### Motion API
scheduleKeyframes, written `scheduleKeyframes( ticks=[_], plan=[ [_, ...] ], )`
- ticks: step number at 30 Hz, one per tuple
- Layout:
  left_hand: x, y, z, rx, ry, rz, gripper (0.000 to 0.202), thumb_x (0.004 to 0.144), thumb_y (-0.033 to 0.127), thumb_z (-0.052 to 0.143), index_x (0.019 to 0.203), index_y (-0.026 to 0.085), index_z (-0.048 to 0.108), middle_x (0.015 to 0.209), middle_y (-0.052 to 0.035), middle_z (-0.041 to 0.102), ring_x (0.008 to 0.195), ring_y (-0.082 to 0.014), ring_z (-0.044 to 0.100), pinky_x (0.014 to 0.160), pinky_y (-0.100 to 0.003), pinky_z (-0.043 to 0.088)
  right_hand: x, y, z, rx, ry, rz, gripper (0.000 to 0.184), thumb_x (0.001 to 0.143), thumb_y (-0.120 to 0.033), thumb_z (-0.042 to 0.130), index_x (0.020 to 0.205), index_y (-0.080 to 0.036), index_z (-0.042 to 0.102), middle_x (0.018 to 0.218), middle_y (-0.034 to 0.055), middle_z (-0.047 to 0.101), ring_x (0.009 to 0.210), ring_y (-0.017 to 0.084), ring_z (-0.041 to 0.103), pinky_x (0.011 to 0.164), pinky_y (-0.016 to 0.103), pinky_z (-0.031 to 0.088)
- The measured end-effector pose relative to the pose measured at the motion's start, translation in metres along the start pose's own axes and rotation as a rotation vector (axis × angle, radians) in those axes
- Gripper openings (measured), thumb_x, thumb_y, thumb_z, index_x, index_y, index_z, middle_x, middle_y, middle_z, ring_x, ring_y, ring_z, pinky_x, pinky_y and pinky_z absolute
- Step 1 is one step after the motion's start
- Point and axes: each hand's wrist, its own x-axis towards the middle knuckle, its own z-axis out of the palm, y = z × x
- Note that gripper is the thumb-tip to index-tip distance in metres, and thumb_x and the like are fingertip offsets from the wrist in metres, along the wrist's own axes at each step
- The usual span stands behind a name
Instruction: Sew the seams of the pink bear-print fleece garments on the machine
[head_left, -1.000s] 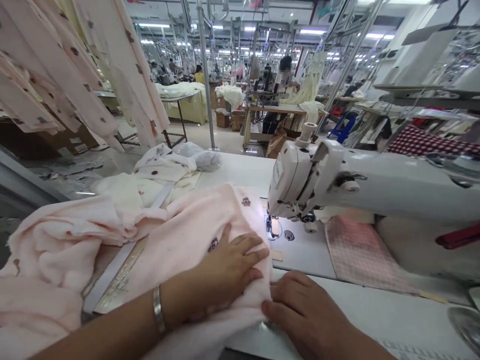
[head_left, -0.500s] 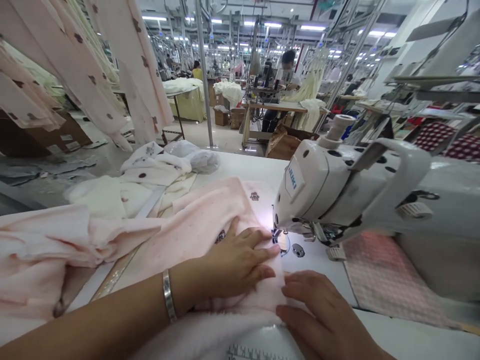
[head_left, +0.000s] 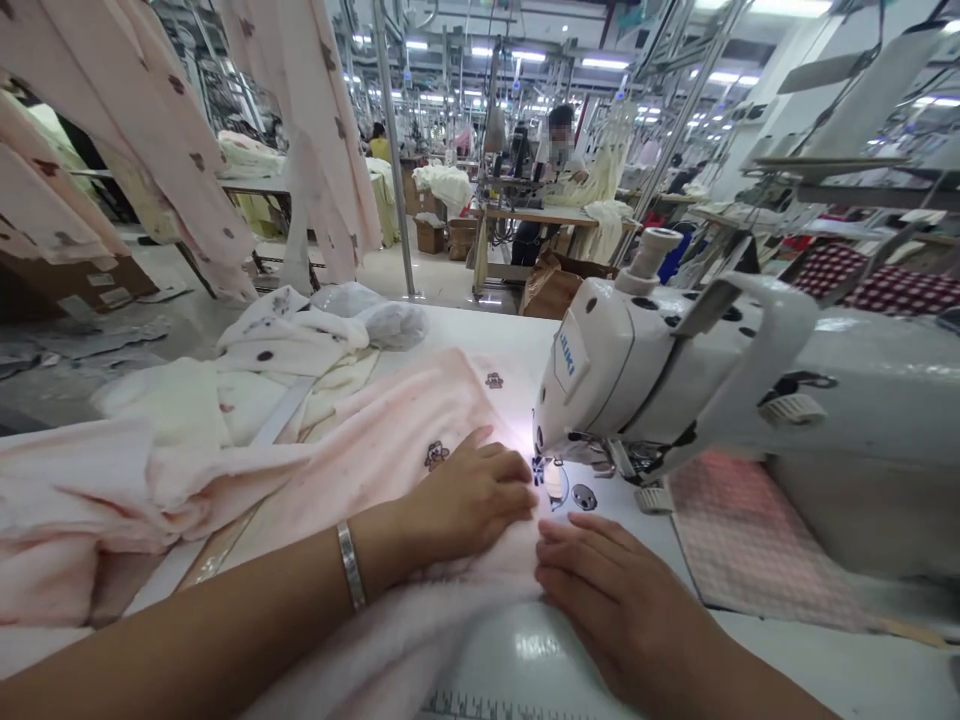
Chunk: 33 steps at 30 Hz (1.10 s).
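Two bare hands on one pink cloth, which lies on the white table left of the sewing machine, right edge up against the foot; glare there, so can't tell if the edge is actually under it; left hand is palm down on top of the cloth, fingers a bit bent, not closed around anything; looks like pressing flat, probably to keep the layer smooth and steady next to the foot; right hand sits at the near right edge of the cloth, fingertips touching it or just beside it; can't tell if it pinches; my read is it's there to keep that edge lined up, one hand for pressure, one for direction; near part of the cloth hangs loose toward the near side, the rest runs left in folds, likely so the bulk doesn't crowd the machine; small bear print faces up; white cloths and a clear plastic bag are parked far left, presumably out of the working spot; checked pink cloth lies right, beneath the machine arm; ruler marks on the near table edge, handy for measuring, I'd guess; lamp glow falls right at the foot, sensible, that's where the edge needs watching.
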Motion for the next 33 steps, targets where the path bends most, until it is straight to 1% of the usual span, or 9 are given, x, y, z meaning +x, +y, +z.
scheduleKeyframes(
  ticks=[7,11,15,18,22,25,26,30,33],
  plan=[
    [0.021,-0.033,-0.001,0.056,0.038,-0.086,0.014,0.088,0.026,0.053,0.081,0.020,0.064,0.085,-0.0010,0.061,0.084,-0.0145,0.055,0.095,-0.034,0.032,0.004,0.025,0.014,-0.128,-0.098,0.146,0.021,0.088,-0.015,0.044,0.094,-0.017,0.064,0.083,0.0076,0.062,0.078,0.020,0.054,0.072,0.039,0.044],
    [0.027,-0.039,0.000,0.093,0.055,-0.175,0.014,0.087,0.028,0.054,0.090,0.018,0.063,0.099,-0.0062,0.061,0.097,-0.0209,0.055,0.099,-0.042,0.031,0.006,0.024,0.013,-0.149,-0.114,0.161,0.024,0.090,-0.019,0.044,0.104,-0.015,0.062,0.086,0.0097,0.063,0.079,0.022,0.055,0.073,0.041,0.045],
    [0.005,-0.014,0.016,0.118,0.064,-0.318,0.045,0.088,0.037,0.050,0.124,0.011,0.048,0.132,-0.0193,0.045,0.125,-0.0350,0.035,0.101,-0.062,0.022,0.032,0.000,0.002,0.019,-0.108,0.076,0.025,0.090,-0.019,0.046,0.111,-0.014,0.057,0.095,0.0094,0.065,0.088,0.020,0.058,0.077,0.036,0.048],
    [-0.023,0.015,0.035,0.012,-0.028,-0.399,0.039,0.087,0.037,0.045,0.121,0.021,0.055,0.122,-0.0091,0.055,0.121,-0.0286,0.043,0.100,-0.052,0.036,0.065,-0.034,0.004,0.214,-0.125,-0.095,0.037,0.093,-0.034,0.044,0.125,-0.015,0.046,0.120,0.0082,0.060,0.112,0.019,0.052,0.094,0.032,0.043],
    [-0.054,0.040,0.043,-0.023,-0.013,-0.506,0.034,0.091,0.023,0.035,0.113,0.032,0.059,0.102,-0.0014,0.062,0.108,-0.0215,0.056,0.083,-0.044,0.050,0.111,-0.059,0.037,0.341,-0.474,-0.298,0.046,0.096,-0.038,0.031,0.140,-0.026,0.023,0.146,0.0016,0.033,0.132,0.017,0.031,0.104,0.032,0.035],
    [-0.070,0.049,0.033,-0.022,0.021,-0.495,0.037,0.094,0.026,0.028,0.117,0.040,0.053,0.111,0.0048,0.058,0.115,-0.0197,0.053,0.089,-0.045,0.044,0.147,-0.036,0.075,0.325,-0.577,-0.258,0.065,0.085,-0.062,0.038,0.137,-0.023,0.033,0.147,0.0055,0.028,0.135,0.024,0.023,0.109,0.044,0.025],
    [-0.074,0.051,0.027,-0.020,0.031,-0.486,0.035,0.094,0.029,0.029,0.119,0.040,0.051,0.116,0.0048,0.056,0.117,-0.0214,0.051,0.091,-0.046,0.044,0.158,-0.022,0.084,0.233,-0.587,-0.130,0.061,0.086,-0.060,0.040,0.136,-0.025,0.036,0.147,0.0027,0.029,0.136,0.023,0.022,0.111,0.043,0.021],
    [-0.100,0.041,-0.006,0.057,0.059,-0.451,0.052,0.087,0.037,0.048,0.135,0.023,0.036,0.139,-0.0119,0.040,0.126,-0.0326,0.039,0.098,-0.051,0.040,0.165,0.015,0.088,0.059,-0.479,0.235,0.054,0.097,-0.031,0.021,0.138,0.004,0.023,0.145,0.0263,0.021,0.136,0.034,0.014,0.106,0.060,0.014],
    [-0.130,0.018,-0.040,0.261,-0.040,-0.261,0.065,0.086,0.041,0.050,0.141,0.021,0.025,0.140,-0.0132,0.039,0.125,-0.0326,0.041,0.096,-0.048,0.041,0.113,0.004,0.056,0.099,-0.506,0.108,0.048,0.095,-0.034,0.031,0.139,-0.015,0.028,0.149,0.0064,0.025,0.138,0.022,0.015,0.113,0.045,0.014]
  ],
)
